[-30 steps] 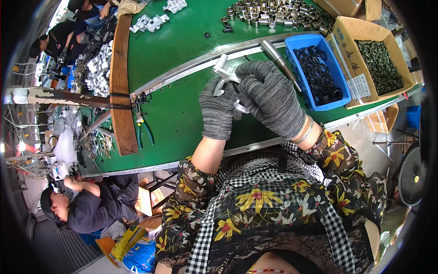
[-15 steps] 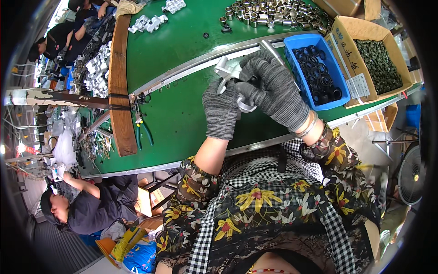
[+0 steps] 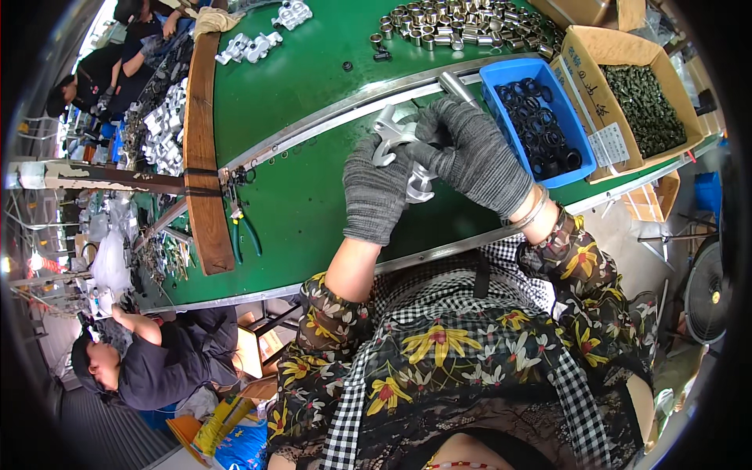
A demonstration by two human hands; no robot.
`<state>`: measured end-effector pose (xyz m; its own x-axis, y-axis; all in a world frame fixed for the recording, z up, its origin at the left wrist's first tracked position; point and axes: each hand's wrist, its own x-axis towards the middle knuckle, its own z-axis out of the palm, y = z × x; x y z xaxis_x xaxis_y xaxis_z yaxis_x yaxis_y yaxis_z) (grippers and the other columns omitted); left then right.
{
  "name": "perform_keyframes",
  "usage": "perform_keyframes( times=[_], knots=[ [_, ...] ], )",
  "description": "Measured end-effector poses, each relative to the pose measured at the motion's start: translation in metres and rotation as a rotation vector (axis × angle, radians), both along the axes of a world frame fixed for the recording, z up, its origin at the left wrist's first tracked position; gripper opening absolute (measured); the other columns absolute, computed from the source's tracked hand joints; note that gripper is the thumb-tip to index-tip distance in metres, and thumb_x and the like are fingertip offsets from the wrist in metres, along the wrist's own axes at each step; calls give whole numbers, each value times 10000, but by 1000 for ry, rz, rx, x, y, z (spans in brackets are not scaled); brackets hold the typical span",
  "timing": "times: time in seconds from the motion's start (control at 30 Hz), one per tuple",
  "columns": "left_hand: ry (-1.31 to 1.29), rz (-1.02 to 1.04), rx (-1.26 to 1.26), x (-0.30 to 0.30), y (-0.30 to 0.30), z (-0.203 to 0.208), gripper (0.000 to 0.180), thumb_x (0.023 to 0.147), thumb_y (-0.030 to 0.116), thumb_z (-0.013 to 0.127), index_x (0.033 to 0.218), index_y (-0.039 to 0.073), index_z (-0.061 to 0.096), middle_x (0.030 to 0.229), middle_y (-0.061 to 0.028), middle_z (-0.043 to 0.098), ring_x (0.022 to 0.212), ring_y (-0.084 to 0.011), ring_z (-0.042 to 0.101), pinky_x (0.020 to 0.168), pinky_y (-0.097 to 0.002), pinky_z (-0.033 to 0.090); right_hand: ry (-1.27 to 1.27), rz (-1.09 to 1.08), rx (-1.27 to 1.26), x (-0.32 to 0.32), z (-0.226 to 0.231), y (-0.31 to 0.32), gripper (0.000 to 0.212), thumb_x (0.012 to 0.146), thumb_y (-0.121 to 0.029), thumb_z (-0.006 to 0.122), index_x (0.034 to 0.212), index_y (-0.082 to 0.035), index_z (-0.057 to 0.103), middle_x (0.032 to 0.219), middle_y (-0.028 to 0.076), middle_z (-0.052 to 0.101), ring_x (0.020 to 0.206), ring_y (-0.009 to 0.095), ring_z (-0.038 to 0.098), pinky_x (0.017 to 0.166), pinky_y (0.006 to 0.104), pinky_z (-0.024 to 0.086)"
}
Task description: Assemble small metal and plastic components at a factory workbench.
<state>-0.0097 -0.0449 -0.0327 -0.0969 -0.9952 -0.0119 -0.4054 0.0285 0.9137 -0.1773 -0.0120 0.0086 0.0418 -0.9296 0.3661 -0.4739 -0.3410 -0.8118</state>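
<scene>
My left hand [image 3: 374,192], in a grey knit glove, is closed round a silver metal casting [image 3: 394,131] with forked arms. Part of the casting shows above the glove, and a curved end comes out below, between the hands. My right hand [image 3: 479,160], gloved the same way, has its fingers bent and its thumb against the casting. Whether a small part sits between those fingertips is hidden. Just beyond the right hand a metal rod [image 3: 457,88] lies tilted. To its right stands a blue bin [image 3: 581,149] holding black rings [image 3: 540,129].
A cardboard box [image 3: 583,82] of small dark parts stands beside the bin. Metal sleeves [image 3: 462,27] lie at the back, silver castings [image 3: 251,48] farther left. Pliers [image 3: 244,233] rest by a wooden board [image 3: 205,157]. A metal rail [image 3: 313,129] crosses the green table [image 3: 298,211]. Co-workers sit left.
The casting has turned a little in my hands, and more of its forked end shows. My left hand has shifted slightly left; a dark gap by the right fingers has narrowed.
</scene>
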Motion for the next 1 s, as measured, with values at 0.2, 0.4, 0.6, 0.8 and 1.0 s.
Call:
perform_keyframes(
  times=[0.2, 0.4, 0.6, 0.8, 1.0],
  knots=[
    [244, -217, 56, 0, 17, 24, 458, 831, 173, 718, 1183, -56, 533, 1022, -162, 640, 920, -219, 637, 808, -346, 524, 183, -120, -48, -6, 4, 6, 175, 755, -168, 696, 854, -69, 591, 728, 131, 597, 712, 328, 609, 671, 409, 494],
    [-201, -127, -317, -16, 46, 23, 581, 841, 213, 728, 1275, -56, 451, 1112, -162, 581, 983, -205, 602, 879, -329, 490, -138, -5, 38, -9, -27, 7, 259, 759, -99, 679, 987, -18, 587, 805, 173, 642, 760, 305, 648, 704, 383, 520],
    [-367, -210, -481, -19, 63, 37, 668, 814, 223, 748, 1286, -98, 400, 1116, -208, 566, 1017, -257, 582, 901, -358, 466, -758, 8, 176, 14, -54, 12, 112, 843, 16, 566, 946, -26, 570, 892, 59, 594, 858, 114, 554, 780, 283, 491],
    [-160, -208, -400, -21, 67, 39, 727, 773, 309, 768, 1274, -74, 408, 1150, -219, 532, 1040, -304, 566, 911, -410, 459, -554, -44, 52, 7, -39, 24, 237, 739, -59, 690, 936, -31, 563, 898, 138, 562, 860, 251, 569, 797, 349, 466],
    [-97, -305, -317, -17, 72, 42, 586, 903, 247, 611, 1335, -44, 343, 1233, -193, 486, 1125, -247, 506, 987, -376, 400, -253, 19, 245, -7, 2, 43, 390, 874, -95, 641, 1237, 2, 538, 1082, 172, 657, 1005, 250, 649, 867, 331, 521]
  ],
)
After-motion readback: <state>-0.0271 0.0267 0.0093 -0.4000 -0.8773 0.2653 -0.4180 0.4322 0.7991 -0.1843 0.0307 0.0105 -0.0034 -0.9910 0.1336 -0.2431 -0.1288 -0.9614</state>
